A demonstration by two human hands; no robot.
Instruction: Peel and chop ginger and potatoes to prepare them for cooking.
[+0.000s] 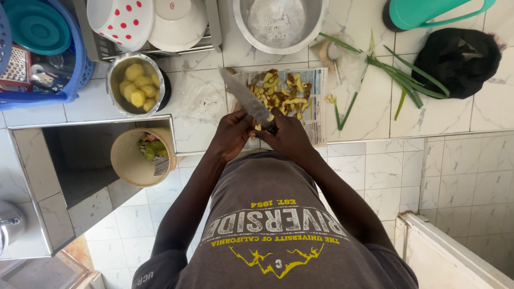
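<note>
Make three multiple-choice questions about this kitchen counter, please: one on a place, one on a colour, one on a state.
1. Where do the peelings lie?
A. On a sheet of paper
B. In the blue basket
C. On the floor

2. What colour are the dots on the white bowl?
A. Green
B. Red
C. Black

3. How is the pot of peeled pieces?
A. Covered with a lid
B. Tipped on its side
C. Open, standing upright

Answers:
1. A: the paper lies under the heap, beyond the right hand and left hand.
2. B: red dots show on the bowl's side.
3. C: yellow pieces show through its open top.
</note>
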